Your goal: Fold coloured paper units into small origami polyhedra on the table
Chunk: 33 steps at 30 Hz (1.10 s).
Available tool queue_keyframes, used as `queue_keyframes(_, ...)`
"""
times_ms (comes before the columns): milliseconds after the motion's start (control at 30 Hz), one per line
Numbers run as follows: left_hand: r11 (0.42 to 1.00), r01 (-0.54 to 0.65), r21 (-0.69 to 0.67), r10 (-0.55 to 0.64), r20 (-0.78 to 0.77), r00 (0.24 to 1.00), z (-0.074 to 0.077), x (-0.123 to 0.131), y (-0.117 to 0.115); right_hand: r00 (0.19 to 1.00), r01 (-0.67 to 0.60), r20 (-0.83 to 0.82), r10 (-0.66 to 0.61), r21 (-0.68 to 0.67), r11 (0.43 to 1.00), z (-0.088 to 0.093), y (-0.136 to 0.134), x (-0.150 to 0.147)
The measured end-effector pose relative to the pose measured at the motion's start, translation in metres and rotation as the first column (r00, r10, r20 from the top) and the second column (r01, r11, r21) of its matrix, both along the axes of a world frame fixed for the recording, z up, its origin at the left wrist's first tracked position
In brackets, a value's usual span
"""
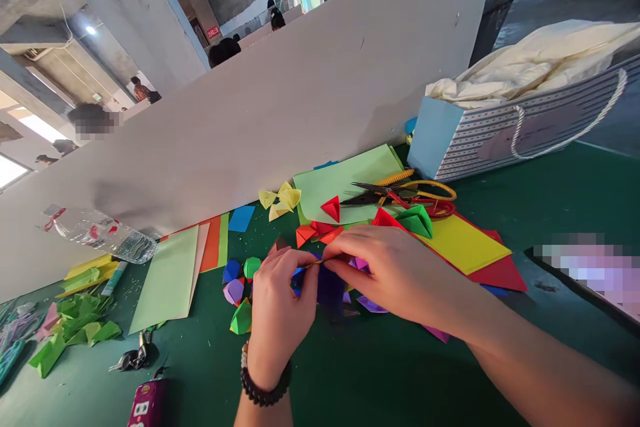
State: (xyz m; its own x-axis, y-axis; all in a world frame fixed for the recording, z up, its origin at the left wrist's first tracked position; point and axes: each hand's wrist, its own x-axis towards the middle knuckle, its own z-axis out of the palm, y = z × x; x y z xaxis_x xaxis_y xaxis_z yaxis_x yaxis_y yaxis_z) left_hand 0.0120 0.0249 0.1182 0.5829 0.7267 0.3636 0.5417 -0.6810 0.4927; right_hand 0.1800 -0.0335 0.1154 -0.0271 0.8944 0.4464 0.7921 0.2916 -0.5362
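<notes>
Left hand (281, 300) and right hand (385, 267) close together, both pinching dark blue folded paper (320, 287)

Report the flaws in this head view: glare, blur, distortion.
In the head view, the wide lens tilts the white partition steeply, the window at far left blows out to white, a pixelated patch hides the right edge, and the dark blue paper looks soft.

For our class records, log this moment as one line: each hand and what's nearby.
left hand: holds blue paper | right hand: pinches same paper | nearby: scissors, folded paper shapes
</notes>
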Motion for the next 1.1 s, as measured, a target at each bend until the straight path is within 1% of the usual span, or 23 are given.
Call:
queue_keyframes(100, 0.995, 0.014, 0.099, -0.015, 0.009, 1.0, -0.001, 0.001, -0.002, 1.0, -0.005, -0.015, 0.005, 0.009, 1.0, 0.0, 0.0, 0.001)
queue_keyframes(167, 0.992, 0.022, 0.122, -0.023, 0.01, 1.0, -0.001, 0.001, -0.003, 1.0, -0.005, -0.017, 0.006, 0.029, 1.0, 0.0, 0.0, 0.002)
queue_keyframes(300, 0.994, 0.026, 0.11, -0.028, 0.01, 1.0, 0.001, 0.0, -0.004, 1.0, -0.024, 0.02, 0.022, 0.074, 0.997, -0.002, 0.001, -0.002)
queue_keyframes(467, 0.997, -0.001, 0.079, 0.0, 0.013, 1.0, 0.003, -0.002, -0.003, 0.991, -0.032, 0.131, 0.011, 0.162, 0.986, -0.005, 0.003, -0.009)
queue_keyframes(533, 0.998, -0.01, 0.068, 0.009, 0.011, 1.0, 0.003, -0.002, -0.002, 0.987, -0.046, 0.158, 0.019, 0.172, 0.984, -0.006, 0.004, -0.01)
queue_keyframes(733, 0.998, 0.003, 0.068, -0.002, -0.008, 1.0, 0.002, -0.001, -0.002, 0.981, -0.038, 0.195, 0.002, 0.183, 0.982, -0.007, 0.005, -0.01)
queue_keyframes(900, 0.996, -0.018, 0.082, 0.018, -0.002, 1.0, 0.002, -0.002, -0.002, 0.989, -0.042, 0.147, 0.015, 0.182, 0.982, -0.009, 0.007, -0.012)
queue_keyframes(1000, 0.998, -0.025, 0.055, 0.022, 0.048, 0.999, 0.002, -0.002, -0.002, 0.996, -0.024, 0.089, 0.005, 0.221, 0.975, -0.01, 0.009, -0.01)
queue_keyframes(1100, 0.999, -0.025, 0.034, 0.023, 0.062, 0.998, 0.002, -0.002, -0.002, 0.998, -0.019, 0.055, 0.006, 0.241, 0.97, -0.009, 0.009, -0.005)
